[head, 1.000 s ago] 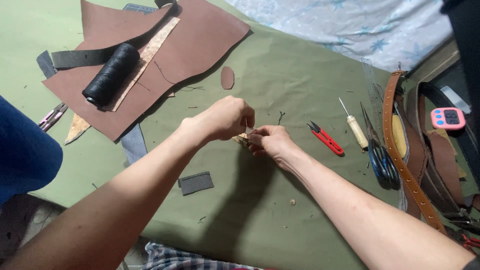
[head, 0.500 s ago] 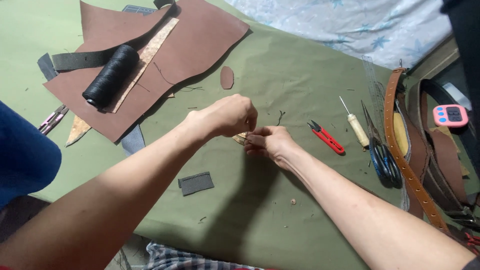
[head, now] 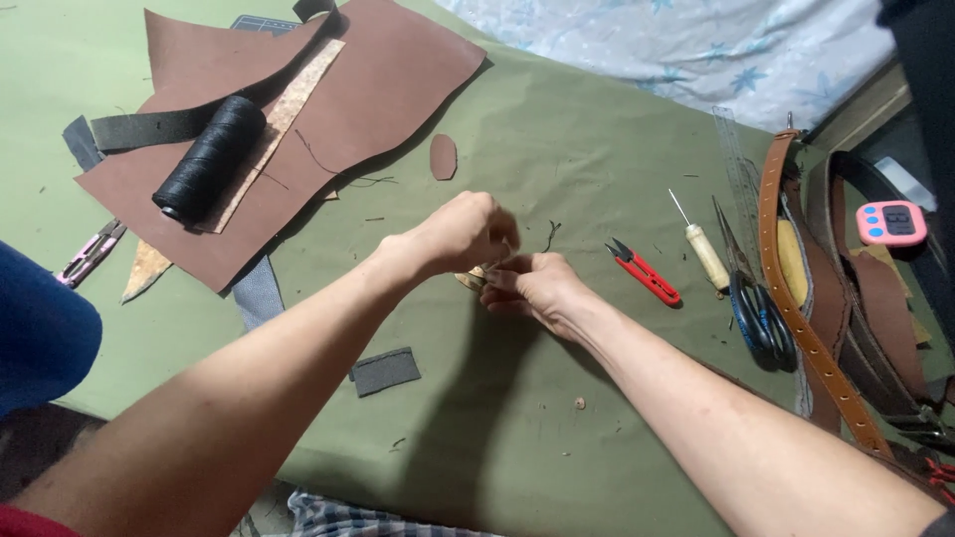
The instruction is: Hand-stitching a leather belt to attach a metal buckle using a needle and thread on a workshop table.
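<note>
My left hand point(head: 460, 232) and my right hand point(head: 537, 288) meet at the middle of the green mat point(head: 557, 149). Together they pinch a small tan leather piece point(head: 475, 277), which is mostly hidden under the fingers. A thin dark thread point(head: 549, 235) lies just beyond the hands. What exactly each finger grips I cannot make out. A red thread snip point(head: 645, 271) lies a short way to the right of my right hand.
A brown leather sheet point(head: 398, 80) with a black thread spool point(head: 209, 159) and a black strap point(head: 149, 127) lies far left. An awl point(head: 701, 246), scissors point(head: 758, 313), a tan belt point(head: 791, 298), a pink timer point(head: 890, 223) sit right. A grey patch point(head: 385, 370) lies near.
Both hands stay together over the small piece, shifting only slightly; the left hand has lifted a little. Nothing else has moved.
</note>
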